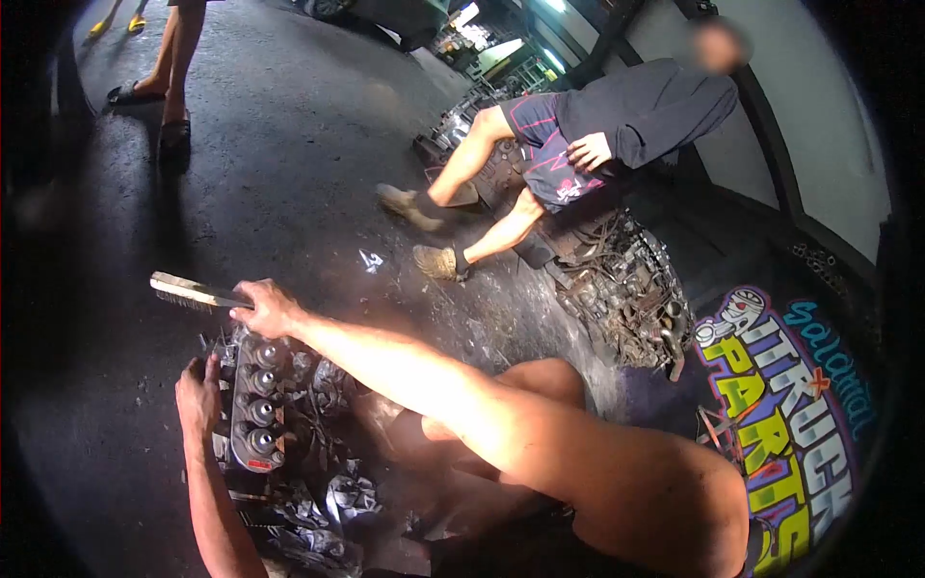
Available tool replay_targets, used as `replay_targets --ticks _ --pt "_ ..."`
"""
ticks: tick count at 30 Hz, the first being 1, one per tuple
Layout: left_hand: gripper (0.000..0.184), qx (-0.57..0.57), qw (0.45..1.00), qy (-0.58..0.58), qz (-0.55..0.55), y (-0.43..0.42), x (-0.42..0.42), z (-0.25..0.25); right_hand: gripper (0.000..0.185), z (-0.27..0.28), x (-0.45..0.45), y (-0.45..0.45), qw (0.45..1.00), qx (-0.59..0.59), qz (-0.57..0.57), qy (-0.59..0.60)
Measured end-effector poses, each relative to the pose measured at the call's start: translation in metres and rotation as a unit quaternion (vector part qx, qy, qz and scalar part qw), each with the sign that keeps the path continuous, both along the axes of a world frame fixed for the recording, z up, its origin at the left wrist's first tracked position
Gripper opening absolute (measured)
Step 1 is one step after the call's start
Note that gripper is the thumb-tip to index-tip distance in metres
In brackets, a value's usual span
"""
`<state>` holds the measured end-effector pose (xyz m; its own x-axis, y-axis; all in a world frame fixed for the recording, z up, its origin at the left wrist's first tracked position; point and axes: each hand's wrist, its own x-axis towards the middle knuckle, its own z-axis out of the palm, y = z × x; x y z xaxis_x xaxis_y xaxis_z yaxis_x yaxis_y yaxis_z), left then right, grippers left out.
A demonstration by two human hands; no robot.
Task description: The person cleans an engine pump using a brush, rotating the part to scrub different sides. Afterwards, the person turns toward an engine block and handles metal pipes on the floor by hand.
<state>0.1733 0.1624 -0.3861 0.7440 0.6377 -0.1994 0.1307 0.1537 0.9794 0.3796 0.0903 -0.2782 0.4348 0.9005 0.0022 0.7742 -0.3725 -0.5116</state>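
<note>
My right hand [267, 308] is closed round the handle of a wire brush [191, 290], whose bristles face down. The brush is held out past the far end of a metal fuel injection pump [258, 405] and is apart from it. Several round fittings stand in a row along the pump, and a small red label is at its near end. My left hand [199, 397] is at the pump's left side, its fingers bent against it. Part of its grip is hidden. Crumpled, grimy rags or plastic [352, 496] lie beside the pump.
A seated person [636, 116] is across from me, near a heap of greasy engine parts [626, 289]. Another person's legs [178, 72] stand at upper left. A white scrap [370, 260] lies on the dark floor [289, 173]. A painted sign [780, 424] is at right.
</note>
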Motion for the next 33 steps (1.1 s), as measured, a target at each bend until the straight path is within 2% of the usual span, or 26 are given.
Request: replay_targets --ticks 2,5,7,8,10,12,14,15,16,18,19,20,22,23,24,26,29,30,31,32,33 --pt "0.054 0.02 1.0 -0.003 0.009 -0.003 -0.002 -0.011 0.04 -0.006 -0.002 -0.003 1.0 0.0 0.001 -0.024" --pt "0.053 -0.015 1.0 -0.025 0.009 -0.002 -0.002 0.003 0.041 -0.002 0.001 -0.002 1.0 -0.006 -0.001 -0.021" --pt "0.047 -0.018 0.994 0.095 0.046 -0.003 -0.008 0.07 0.042 0.019 -0.002 -0.001 0.999 -0.032 0.003 -0.001" --pt "0.048 -0.032 0.991 0.117 0.06 -0.002 -0.008 0.074 0.043 0.009 -0.001 -0.001 0.999 -0.037 0.008 -0.003" --pt "0.045 0.141 0.978 0.15 0.012 0.0 -0.008 0.057 0.043 0.002 0.001 -0.001 0.998 -0.045 0.0 -0.048" --pt "0.037 0.154 0.98 0.111 0.052 -0.005 -0.012 0.06 0.043 0.009 0.001 -0.001 0.999 -0.028 0.028 -0.013" --pt "0.033 -0.042 0.998 -0.028 -0.029 -0.001 -0.009 0.047 0.044 0.019 -0.006 -0.001 1.0 -0.019 0.019 -0.014" --pt "0.035 0.002 0.999 -0.043 -0.027 0.002 -0.001 0.012 0.042 0.025 -0.008 0.0 0.999 -0.036 0.007 0.0" --pt "0.042 0.127 0.991 0.014 0.032 -0.003 -0.003 0.033 0.042 0.023 -0.007 -0.001 1.0 -0.022 0.017 -0.006" --pt "0.055 0.128 0.971 0.2 0.005 -0.004 -0.007 0.082 0.042 0.021 -0.007 -0.001 0.999 -0.038 -0.003 0.006" --pt "0.062 0.142 0.967 0.207 -0.033 -0.001 -0.009 0.072 0.043 0.021 -0.007 0.0 1.0 -0.031 0.004 0.003" --pt "0.05 0.124 0.969 0.203 -0.061 0.001 -0.008 0.071 0.043 0.022 -0.006 -0.001 1.0 -0.025 0.008 0.001" --pt "0.037 0.11 0.991 0.069 -0.009 -0.006 -0.011 0.069 0.043 0.018 -0.002 -0.002 1.0 -0.02 0.019 -0.001" --pt "0.035 0.119 0.991 0.025 -0.049 -0.003 -0.007 0.049 0.043 0.014 0.0 -0.002 1.0 -0.019 0.023 0.001" --pt "0.035 0.113 0.993 0.006 -0.033 -0.006 -0.005 0.053 0.043 0.011 0.003 -0.002 0.999 -0.017 0.028 0.002" --pt "0.038 0.145 0.983 0.106 -0.042 -0.004 -0.009 0.073 0.044 0.021 -0.002 -0.002 0.999 -0.038 0.02 0.02" --pt "0.041 0.11 0.977 0.173 -0.058 0.002 -0.009 0.076 0.044 0.024 -0.005 -0.002 0.999 -0.025 0.019 -0.014" --pt "0.041 0.115 0.981 0.146 -0.057 0.001 -0.01 0.074 0.043 0.012 0.006 -0.002 0.998 -0.064 0.005 -0.009" --pt "0.042 0.117 0.984 0.124 -0.057 0.002 -0.01 0.069 0.044 0.019 0.003 -0.001 0.995 -0.077 -0.001 0.068" --pt "0.043 0.118 0.986 0.103 -0.056 0.001 -0.011 0.062 0.04 0.01 0.003 -0.003 0.998 -0.03 0.022 -0.041" --pt "0.04 0.097 0.994 0.045 -0.026 0.0 -0.01 0.05 0.04 0.008 0.004 -0.002 0.999 -0.025 0.024 -0.027"
